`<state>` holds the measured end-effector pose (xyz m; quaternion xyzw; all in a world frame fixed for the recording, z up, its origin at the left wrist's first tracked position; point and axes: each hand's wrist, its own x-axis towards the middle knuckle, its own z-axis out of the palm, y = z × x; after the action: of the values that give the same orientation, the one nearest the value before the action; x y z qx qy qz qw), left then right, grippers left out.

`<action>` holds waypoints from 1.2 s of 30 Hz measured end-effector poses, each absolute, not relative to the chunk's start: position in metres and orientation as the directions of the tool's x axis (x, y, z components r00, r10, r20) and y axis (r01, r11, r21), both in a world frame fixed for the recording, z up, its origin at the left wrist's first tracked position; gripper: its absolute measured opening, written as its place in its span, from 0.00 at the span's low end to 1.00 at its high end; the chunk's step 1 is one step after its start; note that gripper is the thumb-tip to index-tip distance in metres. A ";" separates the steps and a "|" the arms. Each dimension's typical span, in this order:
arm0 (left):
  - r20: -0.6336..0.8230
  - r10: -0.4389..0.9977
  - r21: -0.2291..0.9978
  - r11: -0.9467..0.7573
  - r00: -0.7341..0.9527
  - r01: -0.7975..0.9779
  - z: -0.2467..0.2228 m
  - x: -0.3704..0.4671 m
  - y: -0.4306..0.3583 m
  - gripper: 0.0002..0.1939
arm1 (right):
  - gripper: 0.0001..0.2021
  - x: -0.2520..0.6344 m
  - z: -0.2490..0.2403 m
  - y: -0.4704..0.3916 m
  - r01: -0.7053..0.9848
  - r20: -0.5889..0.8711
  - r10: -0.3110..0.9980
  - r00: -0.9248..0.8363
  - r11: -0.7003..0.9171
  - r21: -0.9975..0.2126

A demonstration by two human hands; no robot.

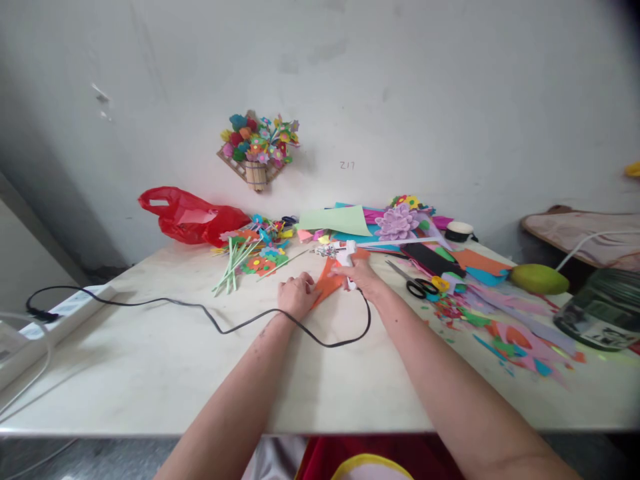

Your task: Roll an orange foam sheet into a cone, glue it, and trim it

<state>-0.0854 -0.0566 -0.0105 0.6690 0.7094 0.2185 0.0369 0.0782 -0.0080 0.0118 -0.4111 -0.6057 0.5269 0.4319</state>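
Observation:
My right hand (364, 276) is wrapped round the handle of a white hot glue gun (346, 253), whose nozzle points left and whose glue stick juts out to the right. Under it lies an orange craft sheet (328, 285) on the table. My left hand (297, 295) rests at the sheet's left edge, fingers curled and closed on it; the fingertips are small and partly hidden. From the glue gun a black cord (325, 343) loops over my left wrist area and runs left.
A power strip (55, 327) lies at the left edge. Pale green strips (233, 263), foam flowers (260, 265) and a red plastic bag (193, 217) are at back left. Scissors (420, 287), colourful scraps (520, 347) and a glass jar (600, 310) stand or lie right.

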 end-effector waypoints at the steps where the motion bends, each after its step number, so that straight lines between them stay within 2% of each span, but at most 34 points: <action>1: 0.247 0.963 0.364 0.009 -0.106 0.931 -0.010 -0.085 -0.056 0.13 | 0.12 0.075 0.010 -0.008 0.054 0.086 0.958 -0.275 0.104 -0.993; 5: 0.277 0.956 0.401 -0.022 -0.098 0.916 -0.010 -0.083 -0.054 0.13 | 0.13 0.061 -0.002 -0.005 0.140 0.120 0.977 -0.178 0.146 -0.979; 8: 0.210 0.969 0.467 0.018 -0.131 0.884 -0.008 -0.080 -0.054 0.14 | 0.14 0.055 -0.010 -0.002 0.309 0.205 0.979 -0.025 0.202 -0.929; 11: 0.147 0.975 0.517 0.066 -0.164 0.854 -0.006 -0.074 -0.054 0.17 | 0.14 0.053 -0.016 0.000 0.425 0.225 0.973 0.046 0.185 -0.886; 15: 0.082 0.976 0.569 0.120 -0.202 0.813 -0.004 -0.068 -0.049 0.16 | 0.14 0.052 -0.020 0.001 0.445 0.235 0.970 0.057 0.186 -0.876; 18: -0.024 0.975 0.655 0.183 -0.222 0.733 -0.002 -0.066 -0.043 0.11 | 0.15 0.051 -0.022 -0.001 0.433 0.248 0.967 0.061 0.198 -0.879; 22: -0.235 0.948 0.772 0.316 -0.213 0.551 0.006 -0.059 -0.040 0.06 | 0.15 0.052 -0.022 -0.003 0.376 0.294 0.952 0.090 0.241 -0.895; 26: -0.311 0.934 0.843 0.356 -0.173 0.404 0.008 -0.050 -0.043 0.05 | 0.15 0.055 -0.020 -0.003 0.261 0.301 0.946 0.118 0.263 -0.929; 29: -0.295 0.944 0.911 0.324 -0.145 0.254 0.005 -0.049 -0.045 0.06 | 0.15 0.059 -0.014 -0.003 0.134 0.274 0.952 0.136 0.256 -0.957; 36: -0.108 0.982 0.992 0.098 -0.156 -0.073 0.004 -0.046 -0.050 0.07 | 0.13 0.070 0.010 -0.009 -0.197 0.172 0.943 0.285 0.233 -0.952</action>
<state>-0.0456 -0.0495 0.0042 0.4152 0.5470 0.5278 0.4998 0.0703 -0.0091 0.0103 -0.4471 -0.4170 0.4283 0.6654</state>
